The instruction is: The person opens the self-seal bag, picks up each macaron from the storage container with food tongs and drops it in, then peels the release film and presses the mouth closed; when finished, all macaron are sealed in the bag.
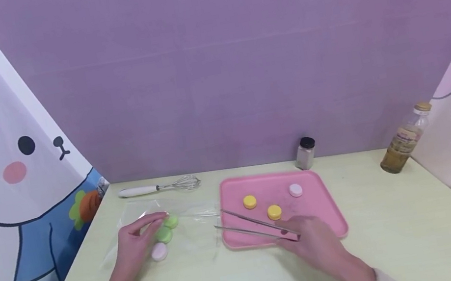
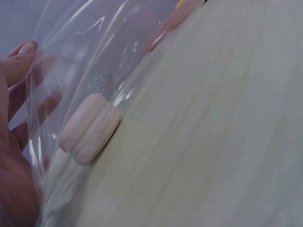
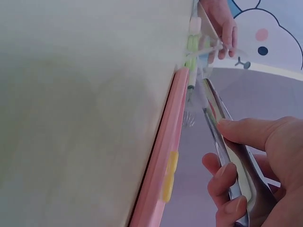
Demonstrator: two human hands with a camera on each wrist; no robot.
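Note:
My left hand (image 1: pixel 132 248) pinches the film of a clear plastic bag (image 2: pixel 106 35) between thumb and fingers. Inside that bag lie two green macarons (image 1: pixel 163 235) and a pale pink macaron (image 2: pixel 90 130), in a slanting row beside the hand. My right hand (image 1: pixel 318 243) grips metal tongs (image 1: pixel 289 235) over the front of a pink tray (image 1: pixel 266 182). The tongs' tips stand apart with nothing between them, just past the tray's left edge and facing the bag. On the tray sit two yellow macarons (image 1: pixel 249 201) and a pale pink one (image 1: pixel 295 190).
Behind the bag lies a whisk (image 1: pixel 140 191) with a white handle. A black-lidded jar (image 1: pixel 305 154) stands behind the tray, and a bottle of amber liquid (image 1: pixel 402 143) at the table's right back. A purple backdrop (image 1: pixel 216 87) rises along the rear edge.

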